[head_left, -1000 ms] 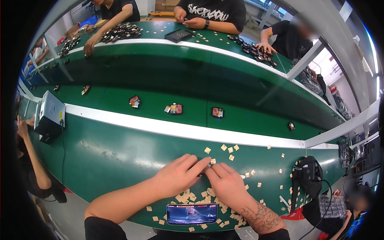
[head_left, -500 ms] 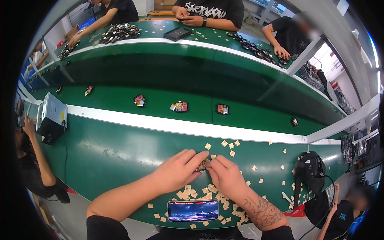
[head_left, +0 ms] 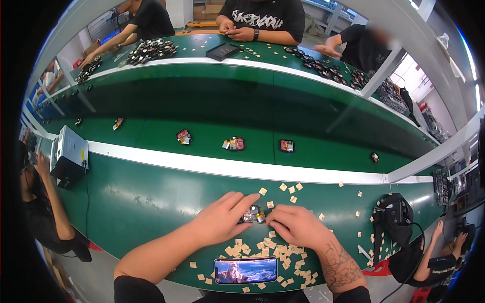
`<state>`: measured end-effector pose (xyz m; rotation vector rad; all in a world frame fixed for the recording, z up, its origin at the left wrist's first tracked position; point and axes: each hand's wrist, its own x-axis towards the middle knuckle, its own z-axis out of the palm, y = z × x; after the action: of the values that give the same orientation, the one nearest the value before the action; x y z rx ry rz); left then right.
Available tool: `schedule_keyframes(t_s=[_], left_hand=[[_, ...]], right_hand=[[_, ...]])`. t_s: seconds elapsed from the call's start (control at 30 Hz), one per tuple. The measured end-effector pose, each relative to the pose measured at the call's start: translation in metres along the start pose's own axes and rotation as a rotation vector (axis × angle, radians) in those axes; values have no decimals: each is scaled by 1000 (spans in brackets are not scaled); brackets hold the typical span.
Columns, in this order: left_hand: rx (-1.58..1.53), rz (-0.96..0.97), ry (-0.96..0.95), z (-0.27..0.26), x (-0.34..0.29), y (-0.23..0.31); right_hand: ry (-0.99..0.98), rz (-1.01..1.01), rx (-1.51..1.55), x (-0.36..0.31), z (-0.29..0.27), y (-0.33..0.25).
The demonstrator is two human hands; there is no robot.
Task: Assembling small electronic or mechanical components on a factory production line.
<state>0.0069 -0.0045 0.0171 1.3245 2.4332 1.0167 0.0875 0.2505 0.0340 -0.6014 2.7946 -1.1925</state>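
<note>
My left hand (head_left: 222, 217) is closed on the left side of a small electronic assembly (head_left: 253, 214), gripped between thumb and fingers just above the green bench. The assembly has a dark case, a silvery part and a yellow strip. At its right end sits my right hand (head_left: 293, 224), fingers curled in and the tips drawn together; whatever they pinch is too small to make out. Small square beige pieces (head_left: 270, 246) lie scattered in front of and around my hands. A phone (head_left: 246, 270) with a lit screen lies flat nearest me.
Beyond a white rail (head_left: 217, 164), several assemblies (head_left: 234, 144) lie on a green belt. A black bag-like object (head_left: 393, 217) stands at right, a boxy device (head_left: 70, 156) at left. Co-workers sit across and to both sides; heaps of parts (head_left: 151, 52) lie on the far bench.
My right hand has shifted right, uncovering more of the assembly with its yellow strip. The phone's picture has changed. The co-worker at the far right has lifted a hand off the parts.
</note>
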Motion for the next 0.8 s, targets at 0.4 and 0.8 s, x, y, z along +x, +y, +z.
schedule_keyframes(t_s=[0.4,0.8], left_hand=[[28,28,8,-1,1,-3],[-2,37,-1,-5,2,-5]], right_hand=[[-120,8,-151,0,0,0],[-34,37,-221,4,2,-11]])
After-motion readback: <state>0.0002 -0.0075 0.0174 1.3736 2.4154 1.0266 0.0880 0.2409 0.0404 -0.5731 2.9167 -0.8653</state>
